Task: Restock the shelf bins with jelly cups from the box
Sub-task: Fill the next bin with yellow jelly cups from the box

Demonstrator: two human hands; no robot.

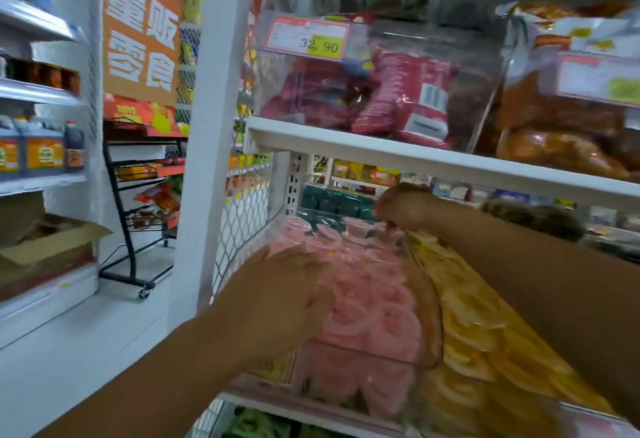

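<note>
Blur hides right hand [403, 205] grip | left hand [294, 285] covers jelly cups [381, 323]

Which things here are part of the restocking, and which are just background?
Part of the job: pink jelly cups; their clear bin; left hand over the cups; right hand at the bin's back; yellow jelly cups alongside; open cardboard box, probably.

Just around: red snack packets; price tag; black wire rack; sauce bottles; orange sign.

Jelly cups [381, 320] lie in a bin [346, 378] left of a second bin [491, 413], below the snack-bag shelf [415, 157].
</note>
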